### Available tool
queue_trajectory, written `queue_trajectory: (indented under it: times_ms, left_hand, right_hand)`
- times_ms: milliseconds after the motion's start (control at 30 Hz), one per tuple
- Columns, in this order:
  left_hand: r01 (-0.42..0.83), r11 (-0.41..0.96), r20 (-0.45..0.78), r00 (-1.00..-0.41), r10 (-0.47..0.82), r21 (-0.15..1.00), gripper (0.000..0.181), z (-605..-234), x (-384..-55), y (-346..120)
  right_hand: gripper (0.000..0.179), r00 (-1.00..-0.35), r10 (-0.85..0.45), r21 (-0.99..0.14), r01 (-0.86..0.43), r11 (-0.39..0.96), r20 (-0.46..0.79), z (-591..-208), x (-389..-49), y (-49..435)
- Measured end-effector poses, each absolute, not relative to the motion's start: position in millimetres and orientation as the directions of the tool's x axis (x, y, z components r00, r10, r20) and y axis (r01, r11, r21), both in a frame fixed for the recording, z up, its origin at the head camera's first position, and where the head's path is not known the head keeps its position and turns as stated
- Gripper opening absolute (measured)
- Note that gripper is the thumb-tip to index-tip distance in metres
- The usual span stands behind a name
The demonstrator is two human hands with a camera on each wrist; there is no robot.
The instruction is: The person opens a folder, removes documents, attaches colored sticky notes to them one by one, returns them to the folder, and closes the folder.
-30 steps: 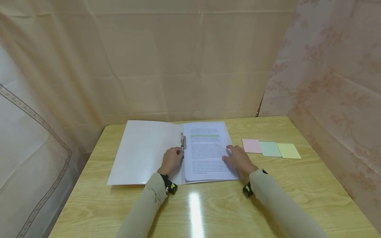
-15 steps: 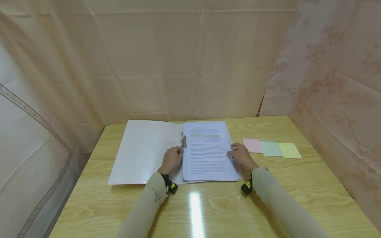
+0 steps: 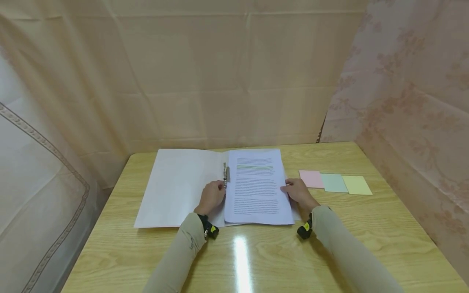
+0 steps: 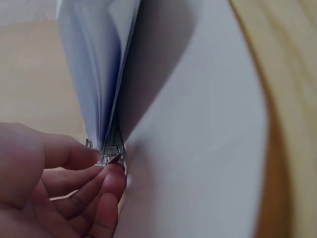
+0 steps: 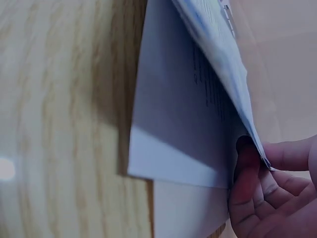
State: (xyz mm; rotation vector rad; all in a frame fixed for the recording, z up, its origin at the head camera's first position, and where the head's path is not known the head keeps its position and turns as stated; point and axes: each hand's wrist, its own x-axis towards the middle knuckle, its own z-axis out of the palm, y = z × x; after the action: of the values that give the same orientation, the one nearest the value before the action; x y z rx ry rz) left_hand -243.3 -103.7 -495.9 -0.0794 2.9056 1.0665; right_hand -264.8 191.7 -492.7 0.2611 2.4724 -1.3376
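An open white clip folder [image 3: 172,187] lies on the table, and a stack of printed sheets [image 3: 254,191] with a green highlighted line rests on its right half. At the spine, my left hand [image 3: 211,197] pinches the metal clip [image 4: 114,148] between thumb and fingers; the left wrist view has the sheets' inner edges right at that clip. My right hand [image 3: 299,192] pinches the sheets' right edge, thumb on top and fingers beneath. In the right wrist view the gripped sheets [image 5: 218,54] are raised, and a lower sheet [image 5: 173,114] lies flat on the folder.
Pink [image 3: 311,179], green [image 3: 334,183] and yellow sticky note pads [image 3: 357,185] lie in a row right of the folder. The wooden table [image 3: 271,260] meets a beige curtain [image 3: 234,81] behind and a floral cloth [image 3: 414,122] on the right.
My right hand has gone from loosely touching the sheets' right edge to pinching it. The sheets have shifted and tilted slightly, their right edge lifted. My left hand stays at the clip.
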Motion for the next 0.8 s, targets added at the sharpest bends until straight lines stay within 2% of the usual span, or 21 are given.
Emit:
queue_trajectory:
  times_ms: [567, 800]
  left_hand:
    - [-0.052, 0.763, -0.016, -0.998, -0.055, 0.645, 0.033, -495.5, -236.8, -123.5]
    - [-0.03, 0.814, 0.071, -0.994, -0.087, 0.58, 0.033, -477.2, -232.0, -152.3]
  right_hand:
    - [0.046, -0.927, 0.046, -0.777, 0.338, 0.531, -0.372, -489.8, -262.9, 203.4]
    - [0.043, -0.952, 0.008, -0.798, 0.262, 0.542, -0.307, -489.7, -260.3, 213.0]
